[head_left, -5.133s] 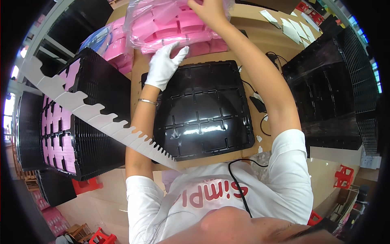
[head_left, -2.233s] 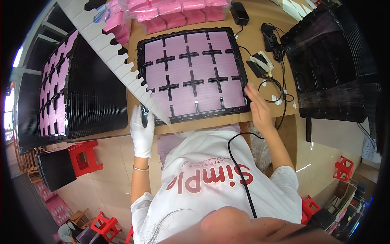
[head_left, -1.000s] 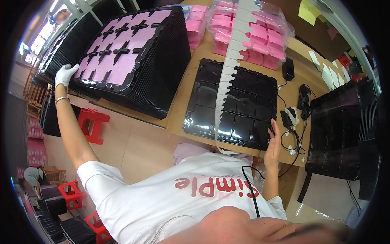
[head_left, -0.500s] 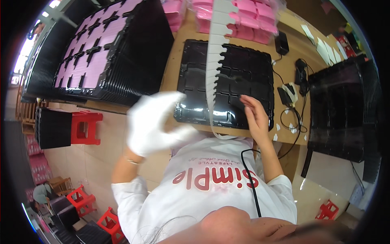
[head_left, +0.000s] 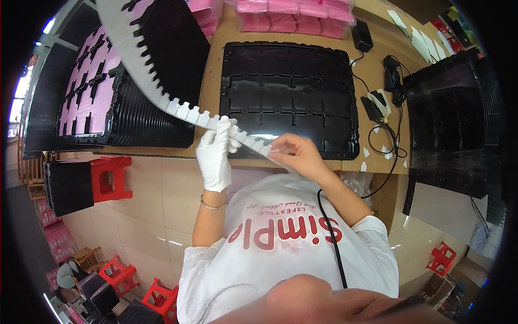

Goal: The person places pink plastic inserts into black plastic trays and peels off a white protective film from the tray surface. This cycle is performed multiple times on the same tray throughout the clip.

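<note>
A long white strip (head_left: 171, 106), toothed with tabs along one edge, curves down from the upper left to in front of my chest. My left hand (head_left: 215, 159), in a white glove, is closed around it with the fingertips at the toothed edge. Farther along, near the strip's lower end, my bare right hand (head_left: 302, 157) pinches it between thumb and fingers. Behind both hands a black plastic tray (head_left: 291, 97) with moulded compartments lies on the brown table (head_left: 212, 70). The strip's lower end is partly covered by my right hand.
Stacked black trays (head_left: 167, 81) with pink sheets rise at the left. Pink packages (head_left: 294, 21) lie at the back. Cables, a black adapter (head_left: 362, 36) and white scraps are on the right, beside more black trays (head_left: 445, 129). A red stool (head_left: 110, 178) stands at lower left.
The strip has swung from hanging over the tray to a curve toward the upper left. My left hand has moved right and closed on it; my right hand has moved left and pinches it.
</note>
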`<state>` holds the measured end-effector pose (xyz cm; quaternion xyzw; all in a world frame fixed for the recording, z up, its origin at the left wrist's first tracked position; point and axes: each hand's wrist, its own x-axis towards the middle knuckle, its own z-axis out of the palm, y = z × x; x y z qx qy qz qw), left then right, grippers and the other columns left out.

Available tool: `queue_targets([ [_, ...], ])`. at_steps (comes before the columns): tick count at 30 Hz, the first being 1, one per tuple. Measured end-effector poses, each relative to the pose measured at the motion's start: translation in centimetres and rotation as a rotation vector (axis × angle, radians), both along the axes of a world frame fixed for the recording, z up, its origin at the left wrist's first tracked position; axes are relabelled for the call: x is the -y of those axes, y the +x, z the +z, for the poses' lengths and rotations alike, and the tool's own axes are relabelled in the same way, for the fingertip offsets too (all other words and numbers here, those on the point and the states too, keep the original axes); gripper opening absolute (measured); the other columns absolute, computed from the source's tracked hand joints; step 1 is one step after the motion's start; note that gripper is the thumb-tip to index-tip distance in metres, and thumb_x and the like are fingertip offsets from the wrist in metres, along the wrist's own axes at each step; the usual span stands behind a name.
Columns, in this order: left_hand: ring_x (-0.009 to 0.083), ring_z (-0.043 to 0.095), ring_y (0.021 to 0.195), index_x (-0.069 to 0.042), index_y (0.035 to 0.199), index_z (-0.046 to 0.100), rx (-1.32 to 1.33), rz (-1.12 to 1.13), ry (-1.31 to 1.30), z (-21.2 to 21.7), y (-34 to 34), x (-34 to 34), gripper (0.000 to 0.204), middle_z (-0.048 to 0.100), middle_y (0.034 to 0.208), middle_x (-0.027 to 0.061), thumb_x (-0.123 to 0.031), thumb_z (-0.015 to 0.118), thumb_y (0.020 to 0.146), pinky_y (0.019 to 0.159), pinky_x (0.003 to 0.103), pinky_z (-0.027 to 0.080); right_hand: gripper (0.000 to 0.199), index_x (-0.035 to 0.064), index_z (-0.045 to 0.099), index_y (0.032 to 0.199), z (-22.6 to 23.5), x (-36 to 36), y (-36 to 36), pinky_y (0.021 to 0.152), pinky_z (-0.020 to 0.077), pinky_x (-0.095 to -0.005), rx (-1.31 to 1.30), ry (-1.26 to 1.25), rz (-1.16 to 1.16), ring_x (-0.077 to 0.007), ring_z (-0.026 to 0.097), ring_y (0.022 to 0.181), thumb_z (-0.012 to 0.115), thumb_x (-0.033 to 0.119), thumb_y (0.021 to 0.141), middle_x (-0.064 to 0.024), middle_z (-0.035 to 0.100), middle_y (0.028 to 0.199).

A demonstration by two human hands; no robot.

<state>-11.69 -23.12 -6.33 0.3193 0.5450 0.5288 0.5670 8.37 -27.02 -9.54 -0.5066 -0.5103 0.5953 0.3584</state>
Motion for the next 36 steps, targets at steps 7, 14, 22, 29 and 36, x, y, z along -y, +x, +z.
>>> queue_targets([
  [7, 0.0052, 0.057, 0.063, -0.001, 0.101, 0.069, -0.145, -0.234, -0.123, -1.1, -0.2, -0.7, 0.023, 0.067, 0.079, 0.0018, -0.020, 0.074, 0.088, 0.056, 0.019, 0.042, 0.010, 0.0056, 0.070, 0.088, 1.4, -0.7, -1.4, 0.073, 0.0518, -0.0279, 0.058, 0.001, -0.096, -0.0137, 0.066, 0.083, 0.075, 0.009, 0.081, -0.0047, 0.070, 0.092],
  [14, 0.0042, 0.056, 0.063, 0.000, 0.102, 0.069, -0.062, -0.045, -0.049, -2.7, -1.7, -2.7, 0.019, 0.066, 0.084, 0.0016, -0.015, 0.071, 0.089, 0.056, 0.018, 0.042, 0.011, 0.0111, 0.069, 0.077, 2.1, -7.0, -1.0, 0.079, 0.0475, -0.0322, 0.280, 0.906, -0.028, -0.0219, 0.056, 0.098, 0.080, 0.010, 0.072, -0.0048, 0.062, 0.098],
  [22, 0.0036, 0.058, 0.063, 0.001, 0.100, 0.070, -0.210, -0.219, -0.142, -2.0, -1.8, -3.2, 0.027, 0.068, 0.078, 0.0008, -0.022, 0.075, 0.086, 0.058, 0.018, 0.044, 0.015, 0.0068, 0.073, 0.086, -3.6, -28.8, -1.7, 0.072, 0.0525, -0.0350, 0.474, 0.462, 0.056, -0.0234, 0.068, 0.077, 0.075, 0.017, 0.075, -0.0125, 0.071, 0.082],
  [29, 0.0032, 0.058, 0.064, 0.001, 0.099, 0.070, -0.209, -0.294, -0.227, -1.8, -2.1, -3.4, 0.029, 0.067, 0.077, 0.0003, -0.025, 0.075, 0.086, 0.059, 0.018, 0.045, 0.014, 0.0057, 0.072, 0.074, -3.6, -29.7, -2.4, 0.075, 0.0526, -0.0441, 0.886, 0.525, 0.085, -0.0335, 0.067, 0.079, 0.074, 0.019, 0.071, -0.0154, 0.070, 0.080],
  [36, 0.0036, 0.059, 0.063, 0.000, 0.099, 0.070, -0.166, -0.250, -0.216, -2.4, -2.2, -3.5, 0.027, 0.067, 0.077, 0.0006, -0.023, 0.075, 0.085, 0.058, 0.018, 0.046, 0.012, 0.0032, 0.070, 0.076, -2.4, -28.3, -2.2, 0.071, 0.0521, -0.0343, 0.682, 0.460, 0.213, -0.0216, 0.067, 0.078, 0.074, 0.014, 0.072, -0.0114, 0.069, 0.083],
])
